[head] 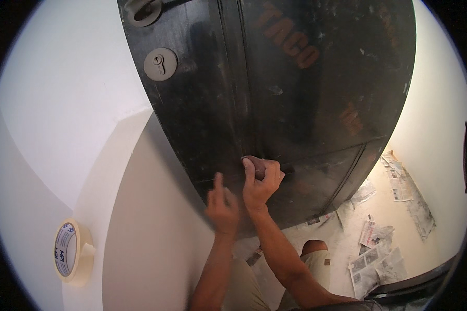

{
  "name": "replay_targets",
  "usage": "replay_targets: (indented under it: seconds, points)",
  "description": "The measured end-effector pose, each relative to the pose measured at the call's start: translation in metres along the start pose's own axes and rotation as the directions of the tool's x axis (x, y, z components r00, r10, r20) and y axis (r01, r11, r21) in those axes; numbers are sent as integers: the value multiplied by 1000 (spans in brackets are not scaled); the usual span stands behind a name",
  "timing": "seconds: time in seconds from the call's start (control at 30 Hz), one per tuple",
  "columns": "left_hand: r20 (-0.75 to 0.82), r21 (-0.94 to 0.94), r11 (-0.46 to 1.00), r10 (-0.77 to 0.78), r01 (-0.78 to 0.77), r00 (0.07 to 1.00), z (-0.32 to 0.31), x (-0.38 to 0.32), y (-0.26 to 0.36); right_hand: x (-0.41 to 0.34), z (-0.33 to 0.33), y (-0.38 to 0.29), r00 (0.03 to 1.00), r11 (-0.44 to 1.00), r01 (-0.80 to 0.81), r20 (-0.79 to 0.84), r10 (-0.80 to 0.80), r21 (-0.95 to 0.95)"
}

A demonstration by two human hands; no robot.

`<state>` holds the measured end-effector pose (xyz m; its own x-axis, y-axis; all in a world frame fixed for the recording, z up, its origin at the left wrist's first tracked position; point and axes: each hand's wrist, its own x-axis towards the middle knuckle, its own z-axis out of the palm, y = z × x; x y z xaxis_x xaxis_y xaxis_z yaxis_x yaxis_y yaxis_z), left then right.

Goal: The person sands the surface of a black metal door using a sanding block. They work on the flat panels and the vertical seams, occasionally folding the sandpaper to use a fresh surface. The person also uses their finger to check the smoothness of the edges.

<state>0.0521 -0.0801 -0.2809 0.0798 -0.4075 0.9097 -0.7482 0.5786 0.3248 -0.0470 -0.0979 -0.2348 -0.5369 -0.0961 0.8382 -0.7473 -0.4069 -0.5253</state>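
Observation:
A black door (284, 112) with grooved panel lines fills the middle of the view, its surface dusty and marked with faint reddish lettering. My right hand (262, 186) pinches a folded piece of brown sandpaper (259, 167) between thumb and fingers, against the door's lower part near a vertical groove. Left of it, my left hand (222, 208) is blurred close to the door's lower left edge. Its index finger points up, and nothing shows in its grasp; whether it touches the door I cannot tell.
A roll of masking tape (83, 252) stands on edge on a white ledge (95, 198) at the left. Newspaper sheets (373, 264) lie on the floor at the right. Higher on the door are a round lock plate with keyhole (160, 64) and a door handle (143, 11).

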Motion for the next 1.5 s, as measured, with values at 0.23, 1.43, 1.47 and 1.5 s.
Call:
replay_targets:
  seconds: [0.23, 1.43, 1.47, 1.5]
  points:
    - [-67, 59, 947, -311, 315, 948, -36, 67, -6, -19, 2, 0, 982, 983, -185, -28, 185, 2]
    - [224, -143, 849, -473, 509, 852, -32, 63, -22, -7, 5, -3, 994, 994, -101, -31, 102, 44]
    - [235, -142, 836, -491, 529, 839, -32, 64, -22, -3, 7, -4, 993, 992, -104, -49, 107, 66]
    - [245, -141, 823, -509, 550, 825, -32, 63, -22, -1, 8, -4, 991, 990, -106, -68, 113, 88]
